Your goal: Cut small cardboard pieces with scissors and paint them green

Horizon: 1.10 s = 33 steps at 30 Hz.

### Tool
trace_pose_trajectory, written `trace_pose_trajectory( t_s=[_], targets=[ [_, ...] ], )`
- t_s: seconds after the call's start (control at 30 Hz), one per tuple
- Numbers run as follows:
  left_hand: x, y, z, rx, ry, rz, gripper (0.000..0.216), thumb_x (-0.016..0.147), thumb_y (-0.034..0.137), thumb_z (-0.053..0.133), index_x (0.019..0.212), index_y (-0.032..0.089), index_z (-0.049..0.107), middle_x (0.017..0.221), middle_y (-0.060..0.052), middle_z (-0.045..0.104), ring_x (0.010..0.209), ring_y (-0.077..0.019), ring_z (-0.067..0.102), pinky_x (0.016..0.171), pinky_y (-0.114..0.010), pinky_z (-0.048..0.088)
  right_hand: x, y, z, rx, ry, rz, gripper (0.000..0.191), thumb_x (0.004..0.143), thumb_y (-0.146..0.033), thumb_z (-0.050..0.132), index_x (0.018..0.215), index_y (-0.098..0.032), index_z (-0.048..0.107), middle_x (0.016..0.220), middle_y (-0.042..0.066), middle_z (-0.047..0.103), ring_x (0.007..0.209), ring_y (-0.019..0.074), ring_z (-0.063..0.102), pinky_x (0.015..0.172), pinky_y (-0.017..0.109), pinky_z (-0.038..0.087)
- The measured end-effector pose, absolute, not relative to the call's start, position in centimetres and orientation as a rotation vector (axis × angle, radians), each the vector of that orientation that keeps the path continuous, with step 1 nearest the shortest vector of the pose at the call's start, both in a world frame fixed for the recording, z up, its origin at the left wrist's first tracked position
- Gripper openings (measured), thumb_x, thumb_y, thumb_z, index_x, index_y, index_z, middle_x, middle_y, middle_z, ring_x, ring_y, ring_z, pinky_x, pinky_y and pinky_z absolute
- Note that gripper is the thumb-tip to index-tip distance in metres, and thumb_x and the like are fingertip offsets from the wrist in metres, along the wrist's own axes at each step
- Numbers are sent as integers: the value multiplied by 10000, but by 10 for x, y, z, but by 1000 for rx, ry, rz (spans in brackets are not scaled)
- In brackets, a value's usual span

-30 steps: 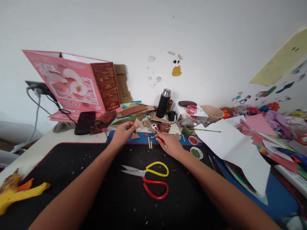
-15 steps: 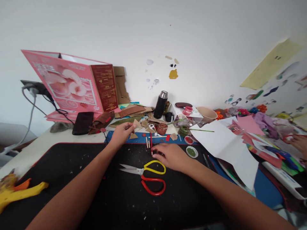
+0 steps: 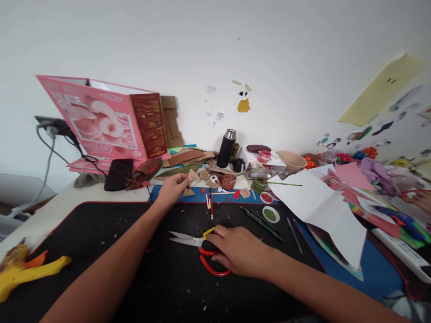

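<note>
My left hand is at the far edge of the black mat, fingers pinched on a small brown cardboard triangle. My right hand lies nearer to me, fingers curled over the yellow and red handles of the scissors, whose blades point left on the mat. A thin red brush and two short wooden sticks lie between my hands. More cardboard triangles are scattered behind them.
A pink box and a black case stand back left, a black flask and paint jars behind. White paper spreads at the right, dark pens lie beside it, a yellow tool lies front left. Another person's hand shows far right.
My right hand laid the red brush on the mat, drew back toward me and closed over the scissors' handles. My left hand stayed put with the triangle.
</note>
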<state>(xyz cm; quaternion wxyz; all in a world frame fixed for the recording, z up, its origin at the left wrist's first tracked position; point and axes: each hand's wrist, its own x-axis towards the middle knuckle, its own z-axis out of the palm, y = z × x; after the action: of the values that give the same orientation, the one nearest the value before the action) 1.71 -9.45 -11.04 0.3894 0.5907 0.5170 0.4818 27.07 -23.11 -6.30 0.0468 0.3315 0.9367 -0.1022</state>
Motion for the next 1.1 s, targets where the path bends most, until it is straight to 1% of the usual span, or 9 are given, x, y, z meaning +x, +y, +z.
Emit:
trace_pose_trajectory(
  t_s=[0.2,0.37,0.53,0.6,0.67,0.77,0.83,1.0,1.1],
  targets=[
    [18,-96,-107,1496,1320,1222,568,705,758,737,720,193,679,630,-12,674,597,-165,554,614,-284,436,274,-232,-67,1128,2811,-425,498,973,-371,683,1440,-208,615,1296,110,688,945,268,755,781,351,564],
    [18,-96,-108,1440,1303,1258,596,668,773,774,747,187,699,632,-15,684,569,-157,541,576,-277,428,272,-231,-76,1204,2787,-471,548,882,-356,711,1403,-199,647,1254,109,718,939,275,755,784,335,551],
    [17,-93,-110,1326,1260,1325,570,648,723,834,765,180,707,628,-14,675,552,-142,533,559,-261,421,273,-227,-81,1303,2816,-641,536,841,-350,741,1346,-182,674,1243,115,735,1014,280,732,861,341,533],
    [16,-92,-111,1268,1233,1362,545,653,688,853,764,174,707,623,-16,665,544,-133,523,541,-250,401,274,-226,-82,1350,2838,-754,531,809,-336,768,1309,-178,686,1197,106,743,992,261,719,849,328,522],
    [14,-91,-110,1205,1204,1408,507,658,640,873,747,170,704,618,-16,651,531,-121,502,521,-241,371,275,-225,-83,1427,2837,-871,505,775,-316,791,1254,-185,700,1072,70,744,888,222,697,775,302,500],
    [11,-89,-108,1090,1151,1493,466,645,572,903,693,171,670,617,-7,622,535,-103,479,520,-228,361,276,-224,-87,1577,2794,-1107,464,758,-293,796,1205,-211,698,896,-4,691,705,152,612,650,262,434],
    [10,-88,-107,1002,1105,1542,465,624,550,917,698,173,655,618,5,599,550,-99,480,527,-218,367,277,-223,-90,1646,2763,-1328,438,771,-275,782,1193,-215,683,864,-29,652,646,118,554,609,243,400],
    [9,-89,-103,831,998,1571,483,572,491,950,721,175,617,618,24,575,552,-86,486,519,-197,373,273,-214,-98,1736,2551,-2056,409,821,-329,781,1182,-194,645,881,-41,574,586,75,441,554,226,356],
    [11,-90,-101,776,958,1549,473,589,466,946,742,172,608,629,31,580,538,-78,494,515,-190,390,266,-204,-100,1735,2408,-2470,428,810,-418,827,1114,-185,635,819,-52,556,618,90,462,572,225,373]
  ],
)
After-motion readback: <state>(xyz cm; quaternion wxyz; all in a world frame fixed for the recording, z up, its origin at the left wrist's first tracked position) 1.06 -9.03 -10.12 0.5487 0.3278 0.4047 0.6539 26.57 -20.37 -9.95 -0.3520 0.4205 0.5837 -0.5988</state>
